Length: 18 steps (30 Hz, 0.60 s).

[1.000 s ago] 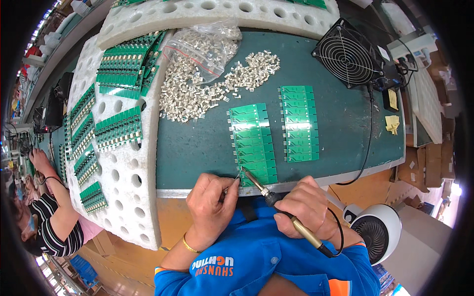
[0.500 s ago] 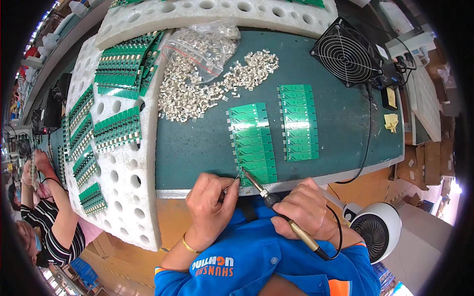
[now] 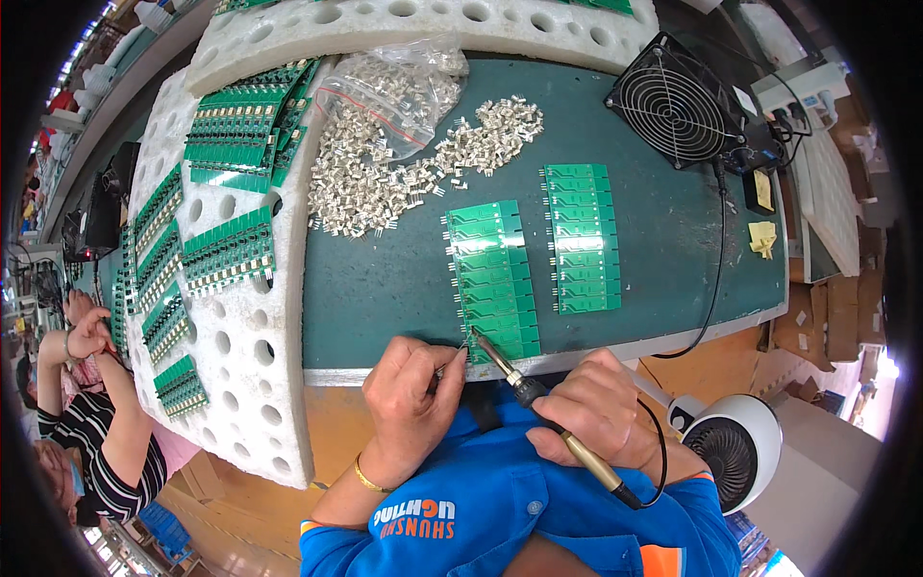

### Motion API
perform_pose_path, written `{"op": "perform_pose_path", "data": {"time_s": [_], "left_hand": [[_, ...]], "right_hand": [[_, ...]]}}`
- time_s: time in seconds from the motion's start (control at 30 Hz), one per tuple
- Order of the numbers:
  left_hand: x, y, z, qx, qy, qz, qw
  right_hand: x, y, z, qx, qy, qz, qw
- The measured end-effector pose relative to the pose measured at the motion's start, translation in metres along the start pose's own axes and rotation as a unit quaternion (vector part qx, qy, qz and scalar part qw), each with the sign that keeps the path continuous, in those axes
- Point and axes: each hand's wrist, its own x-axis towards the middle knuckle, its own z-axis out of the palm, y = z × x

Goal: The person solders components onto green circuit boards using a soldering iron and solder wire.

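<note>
My left hand (image 3: 413,404) pinches a thin solder wire (image 3: 465,343) at the lower left corner of a panel of green circuit boards (image 3: 500,269). My right hand (image 3: 601,413) grips a brass-coloured soldering iron (image 3: 593,460), its metal tip meeting the same corner area, where small pins stick out along the left edge. A second green panel (image 3: 582,240) lies to the right. Behind them is a loose heap of small white pin connectors (image 3: 356,192) beside a plastic bag (image 3: 404,91) of more connectors.
Perforated white foam (image 3: 231,327) holding board strips (image 3: 226,250) borders the left of the green mat (image 3: 365,298); more foam (image 3: 433,24) lies at the back. A black fan (image 3: 663,106), its cable and yellow sponge (image 3: 762,238) are right. A white fan (image 3: 726,452) is below. A co-worker (image 3: 115,442) works far left.
My hands, the wire and the iron have barely moved. At the far left, the co-worker's hands and arms have shifted, with a second arm now crossing near the wrist.
</note>
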Motion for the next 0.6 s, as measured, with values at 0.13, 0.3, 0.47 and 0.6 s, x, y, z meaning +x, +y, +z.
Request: {"op": "perform_pose_path", "data": {"time_s": [0.13,0.3,0.47,0.6], "left_hand": [[-0.0014,-0.0019,0.0006,0.004,0.001,-0.002,1.000],[-0.0010,-0.0024,0.0006,0.007,-0.004,0.004,1.000],[-0.0007,-0.0018,-0.0005,0.008,-0.010,-0.004,1.000],[-0.0010,-0.0035,-0.0021,0.021,-0.027,0.014,0.999]], "right_hand": [[-0.0003,0.0033,0.0013,0.002,0.007,-0.005,1.000],[0.0001,0.0053,0.0017,0.024,0.026,0.016,0.999],[0.0018,0.0048,0.0000,0.022,0.019,0.014,0.999],[0.0006,0.0057,-0.0002,0.028,0.027,0.020,0.999]]}}
